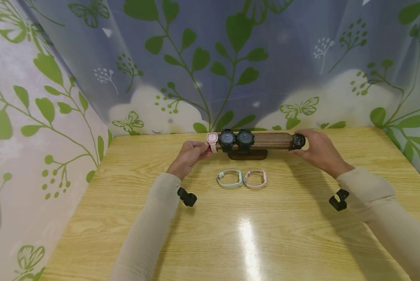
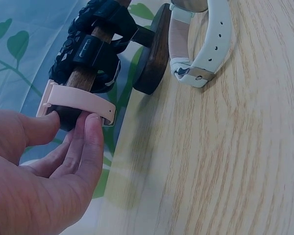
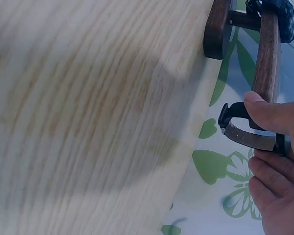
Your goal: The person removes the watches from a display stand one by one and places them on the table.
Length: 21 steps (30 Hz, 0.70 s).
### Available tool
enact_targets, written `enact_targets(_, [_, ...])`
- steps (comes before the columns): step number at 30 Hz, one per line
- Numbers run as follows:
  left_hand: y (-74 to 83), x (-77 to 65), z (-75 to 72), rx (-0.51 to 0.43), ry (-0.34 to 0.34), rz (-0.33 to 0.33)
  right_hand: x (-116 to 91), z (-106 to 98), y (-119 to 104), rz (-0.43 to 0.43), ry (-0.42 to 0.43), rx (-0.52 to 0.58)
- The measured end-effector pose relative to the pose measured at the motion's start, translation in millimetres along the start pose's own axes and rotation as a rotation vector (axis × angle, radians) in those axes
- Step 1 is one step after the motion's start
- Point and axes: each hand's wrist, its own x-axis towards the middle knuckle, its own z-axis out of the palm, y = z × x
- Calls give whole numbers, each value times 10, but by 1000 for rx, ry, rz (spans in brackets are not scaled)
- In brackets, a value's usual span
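A dark wooden watch stand (image 1: 273, 141) with a horizontal bar stands at the back of the table. My left hand (image 1: 191, 155) grips the bar's left end, thumb and fingertips right beside a pink watch (image 2: 78, 99) strapped round it. Two black watches (image 1: 227, 139) sit next to the pink one on the bar. At the bar's right end my right hand (image 1: 321, 150) holds another black watch (image 1: 298, 141), its strap looped about the end. In the right wrist view, the thumb lies on the bar's tip and the fingers are under the watch (image 3: 252, 139).
In front of the stand's oval base (image 1: 247, 155), a mint-green watch (image 1: 229, 179) and a pale pink watch (image 1: 255, 179) lie on their sides on the wooden table (image 1: 210, 226). A curtain (image 1: 202, 78) with leaves and butterflies hangs close behind the table's back edge.
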Motion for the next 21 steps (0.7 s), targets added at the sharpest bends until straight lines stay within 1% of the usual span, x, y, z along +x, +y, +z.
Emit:
enact_targets(13, [-12,8,10,-22,-2,4,-202,-11,-30,2,-1,25])
enact_targets(21, [-7,8,-3,-9,-3,8,-320,34,-65,13,-8,66])
